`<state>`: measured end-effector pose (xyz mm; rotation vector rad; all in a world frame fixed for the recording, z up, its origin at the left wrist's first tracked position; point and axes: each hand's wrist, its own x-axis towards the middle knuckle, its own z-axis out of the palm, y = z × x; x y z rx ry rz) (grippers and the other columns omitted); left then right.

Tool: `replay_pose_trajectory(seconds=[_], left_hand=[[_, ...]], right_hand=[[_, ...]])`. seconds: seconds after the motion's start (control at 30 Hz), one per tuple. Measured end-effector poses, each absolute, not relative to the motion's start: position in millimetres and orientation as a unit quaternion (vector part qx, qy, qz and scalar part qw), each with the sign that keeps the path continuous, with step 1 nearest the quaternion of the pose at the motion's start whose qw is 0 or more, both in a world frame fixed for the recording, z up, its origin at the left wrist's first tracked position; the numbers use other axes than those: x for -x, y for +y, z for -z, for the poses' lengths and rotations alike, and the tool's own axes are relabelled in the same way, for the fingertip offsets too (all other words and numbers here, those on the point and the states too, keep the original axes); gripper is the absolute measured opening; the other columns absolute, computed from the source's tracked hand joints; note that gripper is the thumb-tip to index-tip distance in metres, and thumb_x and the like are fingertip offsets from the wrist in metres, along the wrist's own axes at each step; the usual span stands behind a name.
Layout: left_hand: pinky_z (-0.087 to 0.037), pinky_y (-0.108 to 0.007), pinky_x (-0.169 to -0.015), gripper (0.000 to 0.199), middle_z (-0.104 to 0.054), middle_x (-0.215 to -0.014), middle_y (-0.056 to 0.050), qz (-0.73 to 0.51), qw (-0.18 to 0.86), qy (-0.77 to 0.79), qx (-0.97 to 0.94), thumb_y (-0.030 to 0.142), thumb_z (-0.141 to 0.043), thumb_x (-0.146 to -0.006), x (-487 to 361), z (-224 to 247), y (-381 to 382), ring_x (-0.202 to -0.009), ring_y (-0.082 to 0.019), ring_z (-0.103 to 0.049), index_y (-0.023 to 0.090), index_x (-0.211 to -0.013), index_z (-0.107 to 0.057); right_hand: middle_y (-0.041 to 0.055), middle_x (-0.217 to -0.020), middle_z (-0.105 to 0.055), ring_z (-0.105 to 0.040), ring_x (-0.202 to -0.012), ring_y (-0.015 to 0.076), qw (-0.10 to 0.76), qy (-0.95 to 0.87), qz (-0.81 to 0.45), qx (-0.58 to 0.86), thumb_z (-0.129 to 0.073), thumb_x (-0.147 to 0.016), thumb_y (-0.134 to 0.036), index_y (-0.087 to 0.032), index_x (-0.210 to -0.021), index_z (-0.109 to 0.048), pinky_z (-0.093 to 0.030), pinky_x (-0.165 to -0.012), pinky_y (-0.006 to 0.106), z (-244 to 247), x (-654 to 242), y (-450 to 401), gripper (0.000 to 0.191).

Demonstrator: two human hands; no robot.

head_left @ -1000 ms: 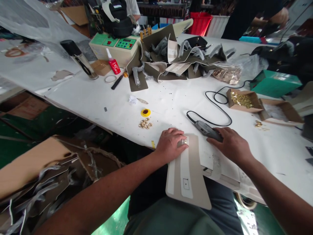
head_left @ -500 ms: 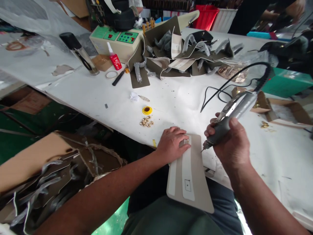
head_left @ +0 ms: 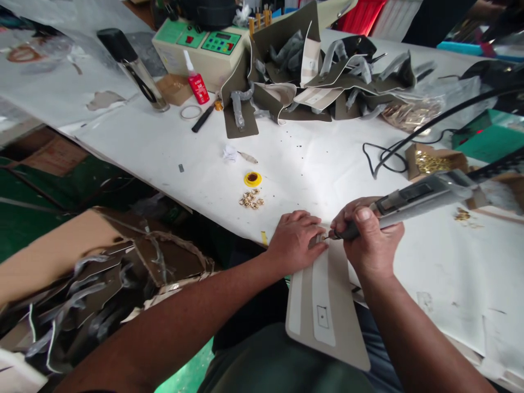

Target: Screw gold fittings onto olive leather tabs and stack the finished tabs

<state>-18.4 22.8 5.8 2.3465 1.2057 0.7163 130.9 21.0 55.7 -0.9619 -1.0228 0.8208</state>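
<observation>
My right hand is wrapped round a grey electric screwdriver, tilted so its thin bit points left. The bit's tip is at the far end of a beige panel, close to my left thumb and fingertips. My left hand lies on that end of the panel, fingers a little apart, holding nothing in its grip. The panel reaches over the table's edge toward my lap and bears pale strips, one with a small drawn rectangle. Whatever lies under the bit is too small to make out.
Gold rings and a yellow spool lie beyond my left hand. Farther back are a red bottle, a control box and stacked panels. An open carton of gold parts stands right, below the screwdriver's cable.
My right hand has moved left and tipped the screwdriver flatter, bringing its bit from beside the panel to its far end by my left fingertips. The whole view has shifted slightly.
</observation>
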Motion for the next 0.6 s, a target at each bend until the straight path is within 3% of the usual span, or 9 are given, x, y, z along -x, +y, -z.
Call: replay_pose_trajectory(seconds=[0.3, 0.6], left_hand=[[-0.043, -0.049, -0.105, 0.026, -0.071, -0.134, 0.0, -0.24, 0.206, 0.433, -0.844, 0.042, -0.073, -0.091, 19.0, -5.6, 23.1, -0.132, -0.029, -0.053, 0.03, -0.115, -0.073], [-0.043, -0.05, -0.107, 0.028, -0.069, -0.136, -0.001, -0.23, 0.209, 0.433, -0.846, 0.043, -0.071, -0.093, 18.6, -6.6, 23.6, -0.134, -0.03, -0.052, 0.029, -0.116, -0.073]], right_hand=[[-0.0017, -0.058, -0.055, -0.055, -0.048, 0.016, 0.651, -0.492, -0.322, 0.481, -0.073, -0.089, -0.056, -0.024, -0.068, -0.056, -0.049, -0.044, 0.031, -48.0, -129.9, 21.2, 0.042], [-0.002, -0.061, -0.056, -0.053, -0.047, 0.0142, 0.679, -0.484, -0.354, 0.424, -0.08, -0.087, -0.043, -0.023, -0.066, -0.054, -0.045, -0.045, 0.031, -50.2, -128.9, 22.9, 0.038]])
